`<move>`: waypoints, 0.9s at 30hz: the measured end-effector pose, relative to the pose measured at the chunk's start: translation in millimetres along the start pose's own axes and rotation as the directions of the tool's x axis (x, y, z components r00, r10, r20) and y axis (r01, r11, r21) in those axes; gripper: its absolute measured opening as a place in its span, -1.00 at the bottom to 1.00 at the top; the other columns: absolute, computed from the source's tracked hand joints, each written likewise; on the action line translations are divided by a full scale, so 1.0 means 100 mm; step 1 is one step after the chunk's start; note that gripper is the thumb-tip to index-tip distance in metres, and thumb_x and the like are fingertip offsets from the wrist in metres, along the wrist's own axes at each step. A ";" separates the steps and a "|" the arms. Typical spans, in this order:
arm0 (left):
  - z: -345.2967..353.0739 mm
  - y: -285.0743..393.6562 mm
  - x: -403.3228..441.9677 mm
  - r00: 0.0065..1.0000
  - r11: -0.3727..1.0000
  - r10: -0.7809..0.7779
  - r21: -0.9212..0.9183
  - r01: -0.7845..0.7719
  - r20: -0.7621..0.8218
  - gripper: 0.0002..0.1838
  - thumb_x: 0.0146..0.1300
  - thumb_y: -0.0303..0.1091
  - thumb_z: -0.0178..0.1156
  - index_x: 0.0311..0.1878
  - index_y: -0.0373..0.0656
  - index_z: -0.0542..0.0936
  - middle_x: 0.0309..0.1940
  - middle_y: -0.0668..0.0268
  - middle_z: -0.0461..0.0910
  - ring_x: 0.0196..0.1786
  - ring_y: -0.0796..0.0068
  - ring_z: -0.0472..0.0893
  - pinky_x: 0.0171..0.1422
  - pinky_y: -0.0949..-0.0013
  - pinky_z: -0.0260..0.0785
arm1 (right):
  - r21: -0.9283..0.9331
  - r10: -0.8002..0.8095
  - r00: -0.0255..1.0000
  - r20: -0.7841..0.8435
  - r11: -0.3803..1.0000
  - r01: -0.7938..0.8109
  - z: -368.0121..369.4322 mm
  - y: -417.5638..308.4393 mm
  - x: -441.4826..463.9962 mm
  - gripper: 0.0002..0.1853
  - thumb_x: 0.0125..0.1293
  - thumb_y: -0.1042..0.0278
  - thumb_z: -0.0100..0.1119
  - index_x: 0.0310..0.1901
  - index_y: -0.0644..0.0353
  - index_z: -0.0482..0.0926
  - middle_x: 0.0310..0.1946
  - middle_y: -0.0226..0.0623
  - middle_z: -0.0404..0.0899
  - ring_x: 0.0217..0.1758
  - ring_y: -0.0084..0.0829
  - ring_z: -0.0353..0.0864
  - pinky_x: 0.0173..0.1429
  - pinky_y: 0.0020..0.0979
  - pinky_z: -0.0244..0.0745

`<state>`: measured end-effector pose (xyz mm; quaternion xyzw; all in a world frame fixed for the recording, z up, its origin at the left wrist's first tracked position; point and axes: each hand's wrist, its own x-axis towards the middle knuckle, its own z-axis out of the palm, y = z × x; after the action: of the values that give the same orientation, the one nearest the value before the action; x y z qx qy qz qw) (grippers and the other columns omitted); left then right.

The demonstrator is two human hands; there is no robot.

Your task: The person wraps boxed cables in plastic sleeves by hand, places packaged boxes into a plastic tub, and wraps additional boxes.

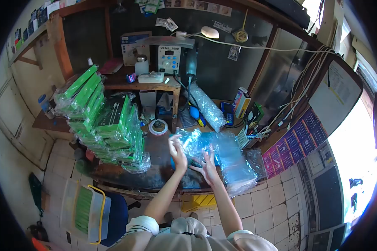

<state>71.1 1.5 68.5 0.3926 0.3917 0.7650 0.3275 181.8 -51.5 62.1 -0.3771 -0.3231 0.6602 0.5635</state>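
Observation:
My left hand [178, 154] is closed on the left side of a crinkled clear plastic bag [192, 141], held up over the desk. At the bag's lower right, my right hand [208, 167] has its fingers spread, with the thumb out to the left; its fingertips are against the plastic. Glare on the bag hides whether anything is inside. Beneath the hands lies a blue mat [181, 164]. Just right of them is a flat pile of clear plastic bags [234, 161]. Tall stacks of green boxes in clear wrap [119, 125] stand on the left.
A round white-rimmed container [158, 127] sits behind my left hand. Farther back are a rolled bubble-wrap bundle [207, 106], a blue multimeter [227, 113] and a soldering station [169, 58] on a shelf. A bin with a yellow handle [97, 217] stands at the lower left.

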 end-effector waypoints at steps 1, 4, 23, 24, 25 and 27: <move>0.02 -0.03 -0.06 0.986 0.987 0.120 0.091 -0.131 0.119 -0.71 0.38 -0.21 -0.19 -0.17 -0.22 0.43 -0.26 0.30 0.46 -0.21 0.53 0.42 -0.12 0.47 0.28 | 0.001 0.007 1.000 -0.014 1.000 -0.007 -0.02 0.01 0.00 -0.28 0.32 -0.03 -0.13 0.33 -0.35 -0.38 0.34 -0.17 -0.23 0.25 -0.02 0.14 0.12 0.11 0.26; 0.03 -0.19 -0.21 0.900 0.982 -0.052 0.188 -0.034 0.433 -0.84 0.24 -0.39 -0.02 -0.27 -0.27 0.49 -0.30 0.19 0.51 -0.16 0.35 0.49 -0.03 0.38 0.29 | -0.007 -0.056 0.998 -0.022 0.998 0.056 -0.07 -0.02 -0.05 -0.30 0.33 0.09 -0.08 0.34 -0.26 -0.30 0.29 -0.19 -0.08 0.21 -0.15 0.21 0.11 0.03 0.30; 0.72 -0.79 -0.04 0.675 0.928 -0.336 0.355 0.117 0.657 -0.74 0.10 -0.33 0.23 -0.16 -0.24 0.57 -0.26 0.30 0.58 -0.16 0.58 0.51 -0.06 0.47 0.34 | -0.614 -0.328 0.945 -0.008 0.748 0.254 -1.52 -0.10 0.94 -0.42 0.13 0.42 0.17 0.17 0.22 0.17 0.15 -0.25 0.16 0.04 -0.49 0.34 0.04 -0.48 0.30; 0.84 -0.76 -0.06 0.782 0.911 -0.289 0.409 0.047 0.553 -0.82 0.07 -0.34 0.25 -0.34 -0.26 0.58 -0.41 0.35 0.58 -0.26 0.61 0.52 -0.14 0.51 0.35 | -0.578 -0.339 0.940 -0.020 0.772 0.266 -1.53 -0.17 0.98 -0.32 0.10 0.41 0.21 0.22 0.19 0.08 0.21 -0.25 0.04 0.07 -0.47 0.32 0.05 -0.47 0.32; 0.89 -0.81 -0.03 0.785 0.908 -0.289 0.416 0.044 0.548 -0.82 0.07 -0.34 0.25 -0.34 -0.26 0.58 -0.41 0.35 0.58 -0.26 0.61 0.52 -0.14 0.51 0.35 | -0.541 -0.351 0.936 -0.032 0.793 0.279 -1.53 -0.24 1.02 -0.22 0.06 0.41 0.26 0.27 0.16 0.00 0.28 -0.24 -0.07 0.09 -0.46 0.30 0.05 -0.47 0.33; 0.98 -0.92 -0.01 0.796 0.851 -0.350 0.522 0.051 0.493 -0.81 0.07 -0.32 0.26 -0.41 -0.27 0.54 -0.45 0.35 0.56 -0.25 0.64 0.52 -0.21 0.51 0.36 | -0.672 -0.375 0.902 0.213 0.614 0.414 -1.47 -0.47 0.93 -0.31 0.01 0.38 0.28 0.19 0.24 0.18 0.20 -0.11 0.15 0.20 -0.31 0.24 0.11 -0.35 0.28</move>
<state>173.5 78.5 27.5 0.6270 0.4939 0.4481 0.4028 324.5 48.2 15.2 -0.4649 -0.6385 0.3562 0.4993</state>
